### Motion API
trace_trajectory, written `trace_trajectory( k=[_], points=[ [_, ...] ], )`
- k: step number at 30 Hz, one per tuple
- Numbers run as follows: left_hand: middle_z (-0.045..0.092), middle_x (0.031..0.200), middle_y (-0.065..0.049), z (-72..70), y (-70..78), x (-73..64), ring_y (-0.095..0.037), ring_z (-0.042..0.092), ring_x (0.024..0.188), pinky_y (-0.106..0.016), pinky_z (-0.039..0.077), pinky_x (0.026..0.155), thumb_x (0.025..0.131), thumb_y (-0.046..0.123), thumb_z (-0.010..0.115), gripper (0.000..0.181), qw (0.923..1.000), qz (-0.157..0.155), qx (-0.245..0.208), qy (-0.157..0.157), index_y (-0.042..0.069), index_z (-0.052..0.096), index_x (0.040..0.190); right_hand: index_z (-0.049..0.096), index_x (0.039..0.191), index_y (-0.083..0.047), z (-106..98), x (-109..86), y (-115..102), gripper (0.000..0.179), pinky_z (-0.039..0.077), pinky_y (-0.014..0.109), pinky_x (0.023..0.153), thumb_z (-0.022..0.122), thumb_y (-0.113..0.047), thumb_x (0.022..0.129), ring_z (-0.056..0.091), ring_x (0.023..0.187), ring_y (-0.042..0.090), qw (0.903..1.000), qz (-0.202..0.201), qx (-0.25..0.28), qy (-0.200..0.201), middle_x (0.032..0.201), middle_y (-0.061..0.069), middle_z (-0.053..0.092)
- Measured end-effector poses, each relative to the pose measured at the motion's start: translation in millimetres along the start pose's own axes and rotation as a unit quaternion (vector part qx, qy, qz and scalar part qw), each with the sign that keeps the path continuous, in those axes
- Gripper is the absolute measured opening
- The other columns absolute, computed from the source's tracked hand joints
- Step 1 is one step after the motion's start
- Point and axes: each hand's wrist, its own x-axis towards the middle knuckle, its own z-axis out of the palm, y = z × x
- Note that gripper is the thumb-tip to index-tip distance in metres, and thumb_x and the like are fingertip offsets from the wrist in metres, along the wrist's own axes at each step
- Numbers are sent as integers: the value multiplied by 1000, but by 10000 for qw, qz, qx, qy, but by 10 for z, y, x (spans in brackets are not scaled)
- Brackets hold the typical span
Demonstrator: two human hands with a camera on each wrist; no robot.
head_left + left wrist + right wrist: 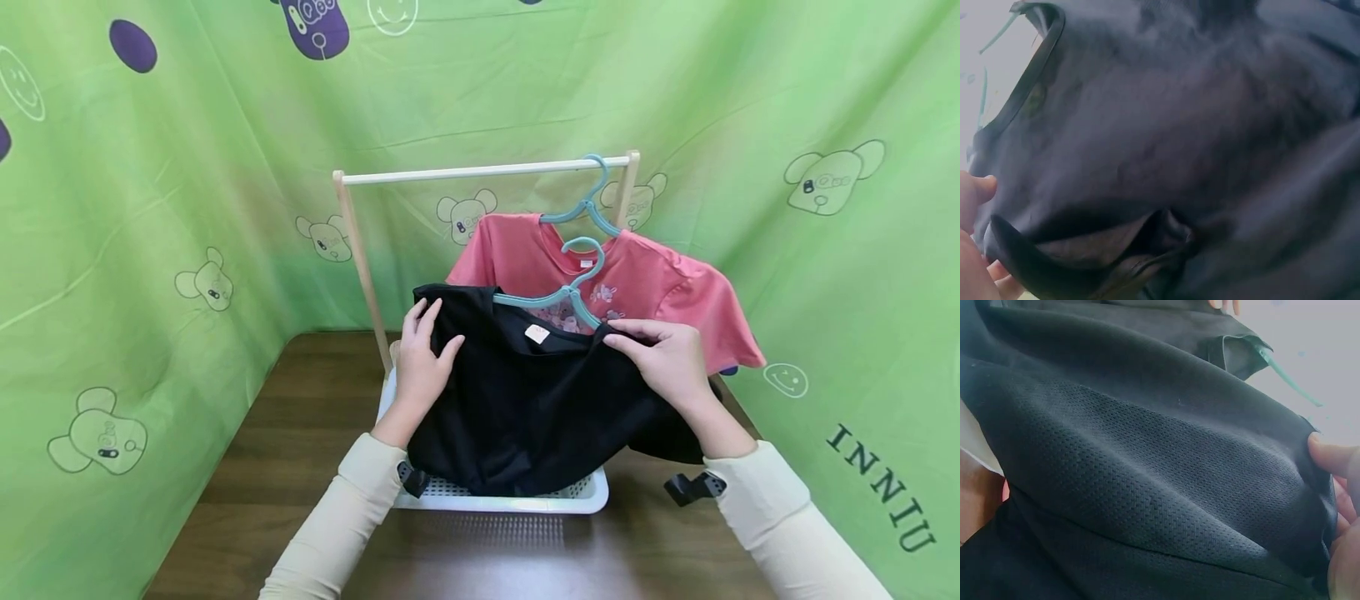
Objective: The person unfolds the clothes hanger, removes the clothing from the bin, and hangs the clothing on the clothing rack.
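A black T-shirt (525, 408) with a white neck label hangs spread between both hands, over a white basket. Inside its neckline sits a light-blue hanger (567, 292), whose hook stands up in front of a pink T-shirt, below the rail. My left hand (424, 354) holds the shirt by its left shoulder, thumb in front and fingers at the edge. At the other shoulder, close to the collar, my right hand (671, 360) pinches the fabric between thumb and fingers. The hanger's arm ends are hidden under the cloth.
Behind, the pink T-shirt (510, 242) hangs on another blue hanger (588, 204) from the white rail (480, 172) of a wooden-legged rack. The white basket (517, 504) stands on the dark wooden table (300, 450). Green printed curtain (187, 150) surrounds the table at back and sides.
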Motion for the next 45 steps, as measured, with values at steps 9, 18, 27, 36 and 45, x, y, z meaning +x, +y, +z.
trace_trajectory(
  k=[9,18,27,36,45],
  points=[
    [28,154,-18,227,87,83,-33,37,136,-44,38,106,87,18,75,69,9985,-154,371,-373,7,42,147,78,101,-7,12,68,-61,25,44,11,70,81,-23,82,56,84,-11,9997,183,-146,101,93,9,74],
    [19,158,-19,443,118,152,-31,25,143,-45,41,103,92,18,69,69,9971,108,712,-266,8,34,151,78,102,-9,-9,186,-131,29,44,12,69,78,-31,83,61,86,0,9983,478,-258,227,94,10,74],
    [5,161,-17,609,242,385,-30,14,146,-55,49,89,97,37,58,72,9965,-452,581,-389,19,21,156,78,102,-11,30,305,-193,30,44,15,68,78,-35,84,62,88,7,9977,589,-277,200,94,6,74],
    [6,161,-14,736,230,664,-28,16,145,-54,50,88,98,36,58,72,9955,-684,609,-244,19,21,156,78,100,-8,69,499,-261,29,44,15,73,77,-32,84,65,97,22,9973,653,-266,186,97,9,73],
    [4,161,-17,804,171,893,-31,14,146,-51,48,92,99,33,57,74,9926,-814,881,-173,17,15,157,78,99,-6,116,859,-334,30,45,27,86,79,-31,83,61,110,23,9973,699,-223,-69,103,14,72]
  ],
)
